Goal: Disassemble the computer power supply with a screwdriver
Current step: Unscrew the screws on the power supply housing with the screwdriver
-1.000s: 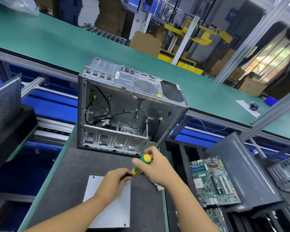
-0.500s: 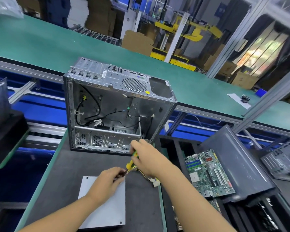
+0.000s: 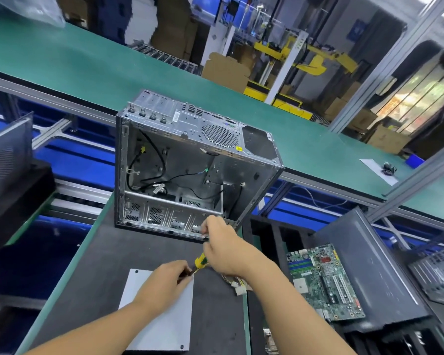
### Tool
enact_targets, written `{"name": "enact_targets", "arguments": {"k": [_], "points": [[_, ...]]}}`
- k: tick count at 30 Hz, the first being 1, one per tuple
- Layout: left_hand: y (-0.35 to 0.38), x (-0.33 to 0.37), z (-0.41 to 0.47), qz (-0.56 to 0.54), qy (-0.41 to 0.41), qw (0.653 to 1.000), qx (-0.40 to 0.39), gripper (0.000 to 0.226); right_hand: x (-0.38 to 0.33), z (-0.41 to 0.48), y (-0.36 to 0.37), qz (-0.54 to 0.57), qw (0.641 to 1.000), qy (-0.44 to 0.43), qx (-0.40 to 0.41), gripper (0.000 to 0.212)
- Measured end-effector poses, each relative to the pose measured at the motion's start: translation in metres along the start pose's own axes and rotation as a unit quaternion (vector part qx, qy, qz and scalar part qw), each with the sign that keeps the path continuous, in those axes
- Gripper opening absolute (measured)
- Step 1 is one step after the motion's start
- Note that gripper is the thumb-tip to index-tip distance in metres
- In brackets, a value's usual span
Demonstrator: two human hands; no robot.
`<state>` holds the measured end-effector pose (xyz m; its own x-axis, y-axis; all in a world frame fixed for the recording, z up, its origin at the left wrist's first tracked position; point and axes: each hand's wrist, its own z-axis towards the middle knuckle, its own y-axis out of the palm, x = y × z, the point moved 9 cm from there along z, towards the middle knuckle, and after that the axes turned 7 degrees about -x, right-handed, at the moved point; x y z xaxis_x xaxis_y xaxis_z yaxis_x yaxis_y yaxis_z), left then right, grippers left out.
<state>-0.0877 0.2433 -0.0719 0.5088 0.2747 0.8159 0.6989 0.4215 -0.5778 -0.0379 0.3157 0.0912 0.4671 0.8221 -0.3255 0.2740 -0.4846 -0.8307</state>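
power supply (image 3: 154, 316): where does it lie?
— flat on the dark mat (image 3: 92, 272), a grey metal box nearest to me, in front of the open computer case (image 3: 190, 160) and apart from it.
— left hand?
— my left hand (image 3: 164, 283) rests on the box's far right corner. its fingers are curled in, and thumb and fingertips close on the dark shaft of the screwdriver (image 3: 201, 261).
— right hand?
— my right hand (image 3: 226, 249) is wrapped round the screwdriver's handle. only the yellow and green end of the handle shows below the fist. the knuckles stand before the case's lower front edge, and i cannot tell whether they touch it.
— anything else noted?
— wires (image 3: 228, 279) with a white connector (image 3: 239, 290) lie on the mat just right of the box, under the right wrist. a motherboard (image 3: 323, 280) lies on a dark panel (image 3: 369, 252) further right.
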Motion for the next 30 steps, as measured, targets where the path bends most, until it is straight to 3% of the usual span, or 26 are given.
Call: {"name": "enact_targets", "arguments": {"k": [3, 6, 7, 10, 13, 16, 19, 23, 26, 30], "points": [[0.001, -0.002, 0.001, 0.003, -0.011, 1.0, -0.001, 0.022, 0.001, -0.004, 0.004, 0.033, 0.999, 0.008, -0.007, 0.03], [0.003, -0.002, 0.002, 0.018, -0.023, 1.0, -0.009, 0.018, 0.001, -0.006, 0.0, -0.147, 0.986, 0.057, 0.049, 0.02], [0.004, -0.003, 0.001, 0.02, -0.028, 0.999, -0.012, 0.017, 0.001, -0.006, 0.0, -0.162, 0.983, 0.061, 0.059, 0.013], [0.003, -0.005, 0.0, 0.02, -0.029, 0.999, -0.015, 0.017, -0.003, -0.008, -0.002, -0.034, 0.997, 0.037, 0.066, 0.013], [0.002, -0.001, -0.001, 0.01, -0.005, 1.0, -0.008, 0.011, -0.004, -0.007, 0.004, 0.018, 1.0, 0.022, 0.006, 0.017], [0.004, 0.0, -0.003, 0.03, 0.0, 0.999, -0.011, 0.007, 0.003, -0.008, 0.005, -0.012, 0.998, 0.058, -0.002, 0.027], [0.004, 0.007, -0.006, 0.152, 0.006, 0.988, 0.013, 0.009, 0.007, -0.013, -0.002, -0.074, 0.99, 0.107, 0.058, 0.04], [0.004, 0.008, -0.006, 0.186, -0.01, 0.982, 0.022, 0.008, -0.002, -0.012, -0.001, -0.013, 0.997, 0.042, 0.058, 0.012], [0.004, 0.005, -0.003, 0.185, -0.018, 0.983, 0.014, 0.01, -0.002, -0.008, 0.007, 0.018, 0.999, 0.034, -0.029, 0.029], [0.005, 0.004, -0.002, 0.192, -0.027, 0.981, 0.007, 0.009, 0.0, -0.012, 0.001, -0.09, 0.991, 0.082, 0.047, 0.026]]}}
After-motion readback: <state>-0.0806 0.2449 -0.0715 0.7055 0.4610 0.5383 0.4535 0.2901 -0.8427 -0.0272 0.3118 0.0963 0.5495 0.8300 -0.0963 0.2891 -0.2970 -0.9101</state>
